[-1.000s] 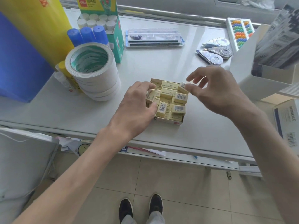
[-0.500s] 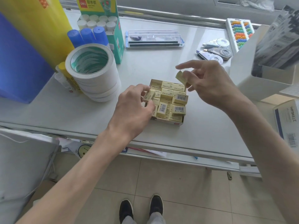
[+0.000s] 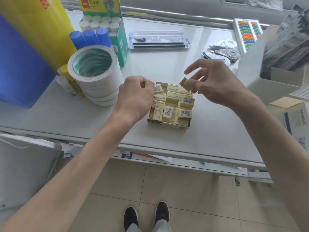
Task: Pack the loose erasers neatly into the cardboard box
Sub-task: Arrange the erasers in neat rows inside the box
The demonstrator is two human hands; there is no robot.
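On the pale grey surface (image 3: 167, 67) in front of me sits the cardboard box (image 3: 168, 125), open-topped and nearly full of cream-coloured erasers (image 3: 172, 106), some lying flat in rows and a few turned so their barcode labels face up, not yet level with the rest. My left hand (image 3: 133, 99) is at the box's left edge, its fingers (image 3: 147, 85) pinching one eraser (image 3: 158, 88) by its end, label up, held just above the far left corner; half a second ago this hand was lower and nearer me with the piece only just lifted from the pile. My right hand (image 3: 215, 86) hovers over the far right corner, thumb and middle fingers gripping a second eraser (image 3: 185, 84) that tilts steeply, one corner pointing down toward the box, while my index finger stretches out free above it. That eraser has come slightly down and toward the box since the earlier frame, when I held it higher and more upright. Left of the box stands a stack of white tape rolls (image 3: 93, 76), unmoved, with blue-capped glue sticks (image 3: 90, 38) behind it. Farther back lie a clear ruler set (image 3: 158, 41) and correction tapes (image 3: 222, 51), all where they were. My black shoes (image 3: 145, 216) show on the tiled floor below.
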